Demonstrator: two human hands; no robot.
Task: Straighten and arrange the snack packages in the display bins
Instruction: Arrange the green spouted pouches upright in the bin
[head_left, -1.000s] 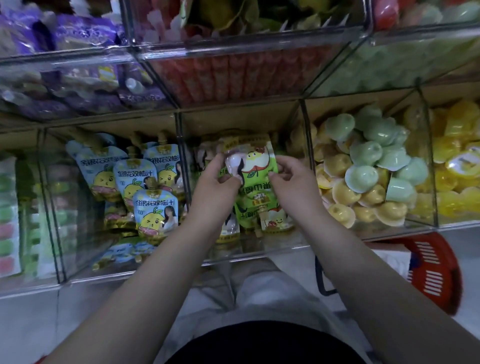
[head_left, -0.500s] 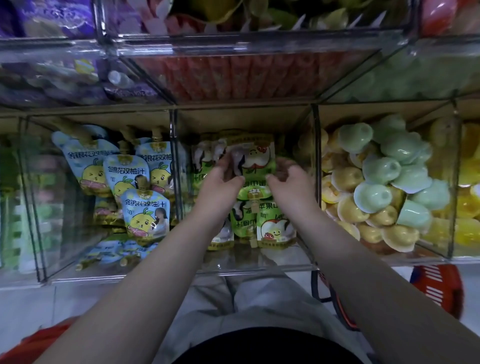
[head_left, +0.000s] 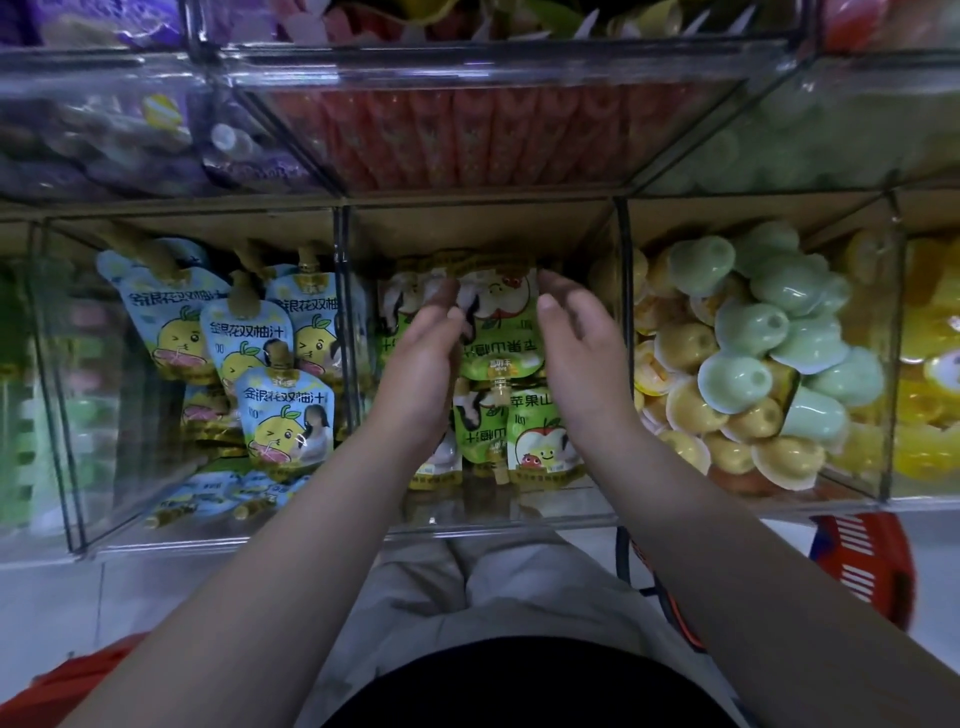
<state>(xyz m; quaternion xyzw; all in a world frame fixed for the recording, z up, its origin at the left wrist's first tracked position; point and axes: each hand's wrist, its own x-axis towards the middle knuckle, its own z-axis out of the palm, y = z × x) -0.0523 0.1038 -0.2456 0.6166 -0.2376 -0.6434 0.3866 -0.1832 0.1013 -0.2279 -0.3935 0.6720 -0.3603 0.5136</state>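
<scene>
**Two open hands flanking a green pouch in the middle bin**

The person is reaching both bare arms into the middle bin (head_left: 519, 514), a clear-walled compartment in the lower row of the display. The left hand (head_left: 423, 353) is holding its fingers straight and pressed together, lying edge-on along the left side of the green apple pouch (head_left: 498, 332). The right hand (head_left: 582, 343) is hovering on the pouch's other side with its fingers loosely spread and gently curved, gripping nothing. Whether its thumb is touching the pouch's right edge cannot be told.

The green apple pouch is lying towards the back edge of the bin with its spout pointing to the front. More green pouches (head_left: 540, 436) are lying overlapped below it, reaching nearly to the bin's front edge.

In the bin on the left, blue pouches (head_left: 283, 410) are lying in a loose, overlapping pile. In the bin on the right, green and yellow jelly cups (head_left: 737, 374) are lying heaped against its walls. A red basket (head_left: 862, 561) is sitting on the floor beneath the bins' front right corner.
</scene>
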